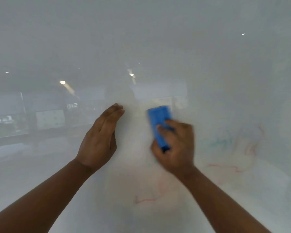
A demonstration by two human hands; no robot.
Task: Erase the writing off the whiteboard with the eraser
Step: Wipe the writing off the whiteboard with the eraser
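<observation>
Glossy whiteboard [208, 64] with faint smears, right hand [176, 145] gripping blurred blue eraser [160, 121], left hand [99, 137] flat

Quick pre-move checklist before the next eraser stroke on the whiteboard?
1. Right hand grips eraser: ok.
2. Eraser flat against whiteboard: cannot tell, blurred.
3. Left hand open, clear of the eraser: ok.
4. Board wiped clean: not ok; red marks below, red squiggle and faint teal smear to the right remain.
5. Area above the eraser free of writing: ok.
</observation>
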